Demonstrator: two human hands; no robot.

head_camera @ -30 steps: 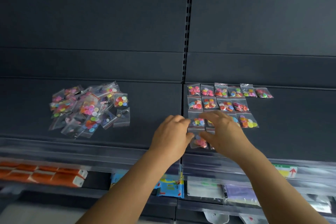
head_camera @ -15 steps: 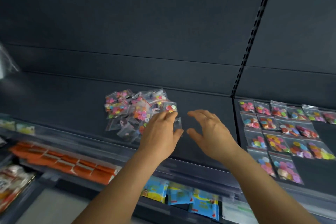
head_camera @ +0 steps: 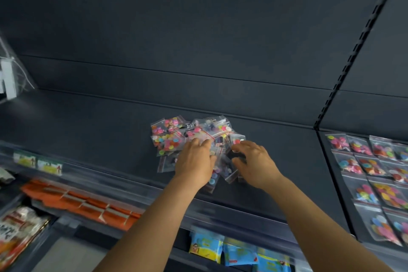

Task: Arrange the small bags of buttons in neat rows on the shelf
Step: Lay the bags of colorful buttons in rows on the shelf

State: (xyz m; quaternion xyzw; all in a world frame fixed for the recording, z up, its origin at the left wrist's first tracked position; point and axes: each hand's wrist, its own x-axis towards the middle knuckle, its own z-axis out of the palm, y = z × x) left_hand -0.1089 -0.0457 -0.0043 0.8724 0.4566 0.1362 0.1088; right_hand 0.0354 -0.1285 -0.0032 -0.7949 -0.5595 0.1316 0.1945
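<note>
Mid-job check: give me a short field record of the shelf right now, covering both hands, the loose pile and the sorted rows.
left hand: on the loose pile, fingers spread over the bags
right hand: at the pile's right edge, fingers curled at a bag; grip unclear
loose pile: unsorted heap of button bags, mid-shelf
sorted rows: bags laid flat in rows, right shelf section
shelf: dark
below: orange packs, blue packets

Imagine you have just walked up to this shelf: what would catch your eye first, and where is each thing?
First, the jumbled pile of button bags in the middle of the dark shelf, bright against it, with the left hand and the right hand both reaching into its near side. Next, the neat rows of button bags laid flat on the shelf section to the right. Below, at the left, a row of orange packets stands out.
</note>
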